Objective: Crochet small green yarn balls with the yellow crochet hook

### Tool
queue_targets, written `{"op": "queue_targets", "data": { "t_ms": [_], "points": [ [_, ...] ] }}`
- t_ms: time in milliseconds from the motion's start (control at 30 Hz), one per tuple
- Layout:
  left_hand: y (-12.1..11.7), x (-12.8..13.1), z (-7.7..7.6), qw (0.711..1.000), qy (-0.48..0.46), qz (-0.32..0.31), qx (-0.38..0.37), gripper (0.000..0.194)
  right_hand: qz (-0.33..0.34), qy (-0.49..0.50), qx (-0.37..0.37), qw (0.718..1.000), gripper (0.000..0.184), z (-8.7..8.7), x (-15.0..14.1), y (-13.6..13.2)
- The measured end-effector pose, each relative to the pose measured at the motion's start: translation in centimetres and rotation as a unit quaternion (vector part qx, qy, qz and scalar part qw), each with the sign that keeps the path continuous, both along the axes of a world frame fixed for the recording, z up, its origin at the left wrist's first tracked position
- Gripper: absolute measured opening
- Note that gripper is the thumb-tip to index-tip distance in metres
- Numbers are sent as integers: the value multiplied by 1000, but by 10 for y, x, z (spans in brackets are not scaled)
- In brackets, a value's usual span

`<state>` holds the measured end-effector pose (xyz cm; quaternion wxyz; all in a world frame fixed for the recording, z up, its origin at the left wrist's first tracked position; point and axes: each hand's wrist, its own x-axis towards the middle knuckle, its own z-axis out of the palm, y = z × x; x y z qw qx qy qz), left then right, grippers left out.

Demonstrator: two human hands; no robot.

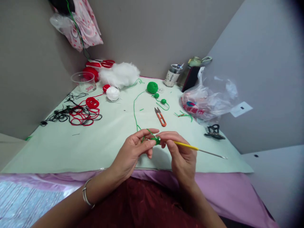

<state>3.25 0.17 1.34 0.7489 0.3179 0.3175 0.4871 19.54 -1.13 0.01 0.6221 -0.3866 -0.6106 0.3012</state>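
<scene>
Near the front of the table, my left hand (137,147) pinches a small green crochet piece (156,140) between thumb and fingers. Green yarn runs over its index finger. My right hand (181,155) grips a crochet hook (187,145) with a yellow handle, its bare metal end pointing right. The hook's working tip meets the green piece, partly hidden by my fingers. From my left hand a strand leads back to a green yarn ball (152,87). Orange thread snips (161,117) lie just beyond my hands.
Tangled black yarn (59,114) and red yarn (92,103) lie at left, near a clear plastic cup (84,86). White stuffing (122,74) and a white yarn ball (112,93) sit behind. At right are a plastic bag (204,101), a black hair claw (214,131) and a pen holder (171,76).
</scene>
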Motion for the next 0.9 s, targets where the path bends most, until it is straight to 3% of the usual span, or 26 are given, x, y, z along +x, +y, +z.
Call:
{"op": "queue_targets", "data": {
  "t_ms": [200,333,533,733,900],
  "points": [
    [-1,-3,2,1000,26,-4,15,27,39,88,-58,994,23,-2,4,1],
    [-1,-4,0,998,55,11,36,28,25,54,-42,997,24,1,5,-3],
    [-1,-4,-3,990,99,25,95,29,-28,-127,90,987,22,2,3,-12],
    [0,-3,-4,980,150,72,111,32,-71,-290,224,928,20,-6,0,-11],
    [0,-3,-6,983,128,77,102,34,-115,-340,283,889,30,-19,-2,-7]
  ]
}}
